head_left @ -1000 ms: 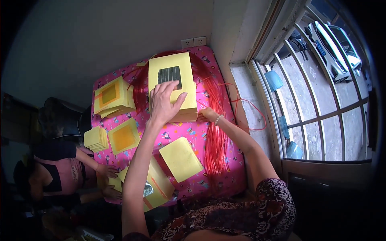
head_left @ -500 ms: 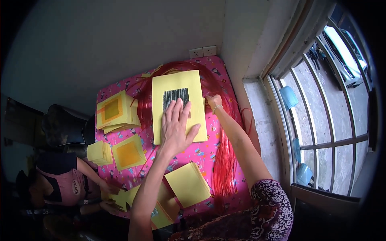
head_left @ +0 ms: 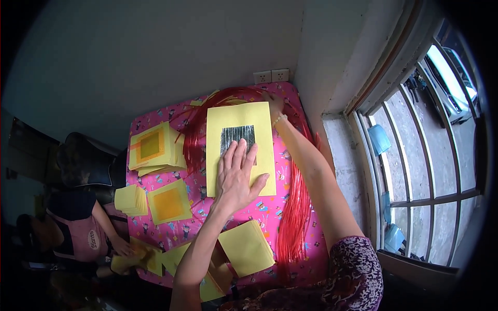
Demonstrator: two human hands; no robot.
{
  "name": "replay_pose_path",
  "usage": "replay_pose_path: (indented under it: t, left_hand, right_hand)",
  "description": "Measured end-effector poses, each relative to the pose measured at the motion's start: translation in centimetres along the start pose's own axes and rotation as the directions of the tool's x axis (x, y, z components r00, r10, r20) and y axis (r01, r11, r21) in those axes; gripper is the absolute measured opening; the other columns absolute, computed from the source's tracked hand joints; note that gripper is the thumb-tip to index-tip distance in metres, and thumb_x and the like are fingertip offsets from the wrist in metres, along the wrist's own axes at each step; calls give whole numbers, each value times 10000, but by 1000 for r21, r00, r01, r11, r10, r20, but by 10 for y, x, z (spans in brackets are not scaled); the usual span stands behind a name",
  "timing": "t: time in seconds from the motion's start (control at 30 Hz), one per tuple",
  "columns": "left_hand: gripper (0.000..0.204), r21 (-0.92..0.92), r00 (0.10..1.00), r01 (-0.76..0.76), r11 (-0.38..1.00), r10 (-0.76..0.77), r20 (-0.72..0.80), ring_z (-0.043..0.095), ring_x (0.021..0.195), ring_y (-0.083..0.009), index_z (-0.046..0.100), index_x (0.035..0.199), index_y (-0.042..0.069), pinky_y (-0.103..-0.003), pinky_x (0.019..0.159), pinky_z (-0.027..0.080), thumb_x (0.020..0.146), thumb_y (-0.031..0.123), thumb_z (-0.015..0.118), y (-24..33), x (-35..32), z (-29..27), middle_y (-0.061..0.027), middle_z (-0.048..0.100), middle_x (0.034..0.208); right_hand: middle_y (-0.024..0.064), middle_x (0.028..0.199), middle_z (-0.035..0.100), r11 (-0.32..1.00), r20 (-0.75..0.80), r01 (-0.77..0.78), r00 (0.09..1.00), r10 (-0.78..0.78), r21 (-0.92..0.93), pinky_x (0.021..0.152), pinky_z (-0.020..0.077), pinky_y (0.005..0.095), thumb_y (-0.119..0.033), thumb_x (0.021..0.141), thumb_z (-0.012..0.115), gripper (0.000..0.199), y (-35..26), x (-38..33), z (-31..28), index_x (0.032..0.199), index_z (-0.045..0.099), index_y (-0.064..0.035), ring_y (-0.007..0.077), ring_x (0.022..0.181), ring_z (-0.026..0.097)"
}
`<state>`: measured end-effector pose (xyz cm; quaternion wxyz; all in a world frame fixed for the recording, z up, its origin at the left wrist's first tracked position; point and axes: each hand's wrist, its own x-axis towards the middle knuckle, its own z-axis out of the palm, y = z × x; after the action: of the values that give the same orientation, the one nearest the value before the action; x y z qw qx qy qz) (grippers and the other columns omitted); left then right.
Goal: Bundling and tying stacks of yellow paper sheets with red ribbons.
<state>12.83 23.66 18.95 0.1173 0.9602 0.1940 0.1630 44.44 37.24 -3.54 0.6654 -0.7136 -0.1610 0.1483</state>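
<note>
Left hand [head_left: 237, 179] flat on a tall yellow paper block [head_left: 218, 116], fingers slightly spread, fingertips over its black patch [head_left: 238, 135]. Right hand [head_left: 274, 105] beyond the left, just off the block's far right corner, among red strands [head_left: 294, 228]; blurred, grip unclear. Strands arc behind the block and trail down below the right hand. Left of left hand: yellow stack with orange-framed square [head_left: 151, 147], orange-centred sheet [head_left: 168, 201], small fanned stack [head_left: 129, 200]. Nearer the body than left hand: yellow pile [head_left: 248, 249]. Pink patterned cloth [head_left: 264, 212] under everything. Co-worker's hand [head_left: 123, 246] well left, at yellow paper.
</note>
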Motion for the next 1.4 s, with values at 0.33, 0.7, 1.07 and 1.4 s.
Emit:
replay_pose_path:
  t: [0.33,0.7,1.07,1.4]
  left_hand:
    - [695,35,999,53,998,-53,-12,248,1356,-380,348,1415,62,-499,1095,215,879,472,513,-14,-8,-4,-241,319,1441]
    - [683,39,997,24,999,-21,-70,266,1342,-389,359,1402,60,-499,1096,209,881,475,508,-16,-10,1,-246,329,1437]
    - [685,14,999,26,1000,-25,-30,222,1375,-394,354,1407,67,-508,1109,204,891,496,491,-21,-9,4,-240,299,1459]
    - [691,76,997,59,995,-56,-46,179,1406,-368,348,1424,86,-490,1140,146,890,500,491,-20,-7,5,-223,248,1494]
  right_hand:
    - [80,840,636,818,360,-198,933,-11,539,695,570,299,-183,932,562,168,-160,-17,-15,951,570,-16,183,760,666]
    - [90,649,659,819,275,377,920,-278,-433,627,507,329,-339,828,608,299,-287,-54,-75,793,697,-56,194,663,665]
    - [52,645,635,872,31,483,873,-487,81,614,512,283,-269,890,609,274,-420,-130,-112,765,607,-25,138,611,647]
    - [-21,694,578,258,-152,779,409,-900,571,631,512,198,-236,933,608,188,-563,-265,-172,848,595,-68,67,650,605]
